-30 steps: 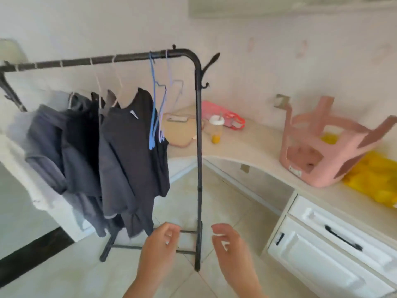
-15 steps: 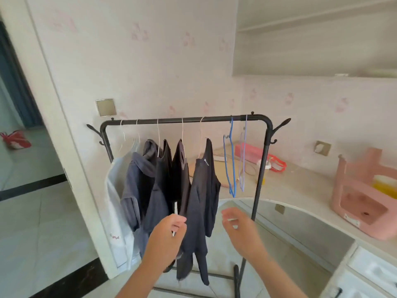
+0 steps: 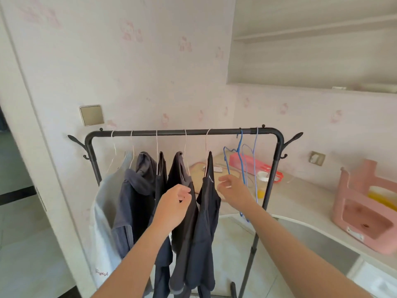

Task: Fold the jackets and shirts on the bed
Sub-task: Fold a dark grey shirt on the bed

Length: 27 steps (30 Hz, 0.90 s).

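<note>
A black clothes rack (image 3: 182, 132) stands in front of me with several garments on white wire hangers. The rightmost is a dark shirt (image 3: 207, 222); left of it hang more dark shirts (image 3: 181, 190), a dark hooded jacket (image 3: 137, 201) and a pale grey garment (image 3: 103, 222). My left hand (image 3: 174, 206) is raised in front of the dark shirts with fingers loosely curled, holding nothing. My right hand (image 3: 233, 188) is up just right of the rightmost shirt, fingers relaxed and empty. Two empty blue hangers (image 3: 241, 164) hang at the rail's right end. No bed is in view.
A curved desk top (image 3: 300, 201) runs behind and right of the rack, with a pink box (image 3: 251, 164), a small bottle (image 3: 262, 183) and an upturned pink stool (image 3: 365, 207). White drawers (image 3: 376, 278) sit lower right. A doorway opens at the left (image 3: 12, 190).
The view has lifted from the floor to the rack's rail. Both hands rose from low near the rack's foot to the hanging dark shirts.
</note>
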Each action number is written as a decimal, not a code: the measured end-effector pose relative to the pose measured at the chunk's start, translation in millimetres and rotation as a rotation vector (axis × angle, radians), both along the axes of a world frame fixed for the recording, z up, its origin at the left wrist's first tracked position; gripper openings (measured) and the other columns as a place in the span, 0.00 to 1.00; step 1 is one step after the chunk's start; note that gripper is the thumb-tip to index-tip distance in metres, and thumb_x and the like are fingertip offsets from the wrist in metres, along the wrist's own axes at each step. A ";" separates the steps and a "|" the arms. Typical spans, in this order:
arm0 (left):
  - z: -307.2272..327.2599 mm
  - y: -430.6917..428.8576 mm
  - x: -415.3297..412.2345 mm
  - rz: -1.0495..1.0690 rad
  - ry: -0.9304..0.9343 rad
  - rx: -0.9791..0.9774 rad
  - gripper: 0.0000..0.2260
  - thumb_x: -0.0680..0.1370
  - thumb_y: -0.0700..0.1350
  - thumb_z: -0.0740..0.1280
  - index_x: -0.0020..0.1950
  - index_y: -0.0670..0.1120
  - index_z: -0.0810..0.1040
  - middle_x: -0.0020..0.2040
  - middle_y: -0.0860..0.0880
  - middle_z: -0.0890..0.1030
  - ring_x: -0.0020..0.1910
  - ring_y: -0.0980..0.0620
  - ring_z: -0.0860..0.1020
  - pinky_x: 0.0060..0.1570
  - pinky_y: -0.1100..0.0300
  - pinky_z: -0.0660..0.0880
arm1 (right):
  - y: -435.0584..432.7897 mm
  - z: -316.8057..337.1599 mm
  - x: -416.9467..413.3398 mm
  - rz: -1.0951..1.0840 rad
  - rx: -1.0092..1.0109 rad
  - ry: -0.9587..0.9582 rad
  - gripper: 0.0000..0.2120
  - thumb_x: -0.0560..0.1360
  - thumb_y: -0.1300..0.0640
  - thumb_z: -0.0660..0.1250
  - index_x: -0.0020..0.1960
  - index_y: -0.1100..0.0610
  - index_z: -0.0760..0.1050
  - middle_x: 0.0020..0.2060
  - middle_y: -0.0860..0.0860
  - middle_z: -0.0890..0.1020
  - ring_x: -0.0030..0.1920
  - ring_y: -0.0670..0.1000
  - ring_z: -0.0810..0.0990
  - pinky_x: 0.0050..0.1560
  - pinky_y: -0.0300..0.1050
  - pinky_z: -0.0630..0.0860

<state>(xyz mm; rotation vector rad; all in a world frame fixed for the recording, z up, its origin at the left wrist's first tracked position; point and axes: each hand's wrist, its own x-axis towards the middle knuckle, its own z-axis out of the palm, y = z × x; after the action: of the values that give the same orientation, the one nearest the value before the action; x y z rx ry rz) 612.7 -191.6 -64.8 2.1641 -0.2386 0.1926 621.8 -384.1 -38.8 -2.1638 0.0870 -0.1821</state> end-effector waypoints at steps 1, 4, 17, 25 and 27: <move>1.0 -2.9 13.5 0.000 0.005 -0.006 0.10 0.81 0.46 0.61 0.62 0.50 0.75 0.54 0.56 0.78 0.54 0.58 0.76 0.53 0.65 0.70 | -1.3 3.3 13.2 0.010 -0.005 0.018 0.16 0.79 0.57 0.61 0.66 0.55 0.71 0.53 0.48 0.77 0.49 0.49 0.76 0.39 0.37 0.69; 1.3 -15.4 52.7 0.011 0.015 -0.039 0.11 0.81 0.44 0.61 0.63 0.48 0.75 0.57 0.54 0.78 0.55 0.57 0.76 0.53 0.66 0.68 | -2.6 8.1 53.0 0.044 -0.011 0.040 0.19 0.79 0.58 0.62 0.69 0.58 0.68 0.53 0.49 0.77 0.53 0.49 0.74 0.48 0.39 0.67; -20.0 -70.7 181.5 0.032 0.152 -0.161 0.20 0.78 0.31 0.53 0.65 0.48 0.70 0.64 0.49 0.73 0.65 0.52 0.71 0.63 0.59 0.68 | 12.9 -14.0 181.3 0.051 0.676 0.186 0.20 0.78 0.67 0.58 0.68 0.56 0.65 0.53 0.58 0.81 0.45 0.53 0.83 0.47 0.45 0.79; -28.4 -70.6 240.5 -0.019 0.175 -0.154 0.16 0.80 0.41 0.61 0.68 0.47 0.68 0.67 0.48 0.72 0.64 0.51 0.72 0.59 0.60 0.70 | 5.7 -0.1 194.8 -0.134 0.468 0.137 0.06 0.79 0.57 0.62 0.46 0.55 0.75 0.30 0.48 0.69 0.27 0.45 0.64 0.25 0.35 0.61; -27.8 -72.1 253.7 -0.053 0.149 -0.126 0.19 0.80 0.43 0.63 0.72 0.47 0.66 0.69 0.49 0.71 0.66 0.49 0.72 0.63 0.56 0.71 | 4.4 1.5 199.5 -0.188 0.307 0.099 0.05 0.79 0.53 0.62 0.49 0.53 0.76 0.32 0.45 0.71 0.31 0.44 0.68 0.34 0.37 0.67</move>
<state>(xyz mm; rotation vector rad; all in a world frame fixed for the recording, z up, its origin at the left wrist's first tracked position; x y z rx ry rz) 866.4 -263.7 -92.7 2.0336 -0.1929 0.0151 821.3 -379.7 -37.3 -1.8561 0.3533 -0.1572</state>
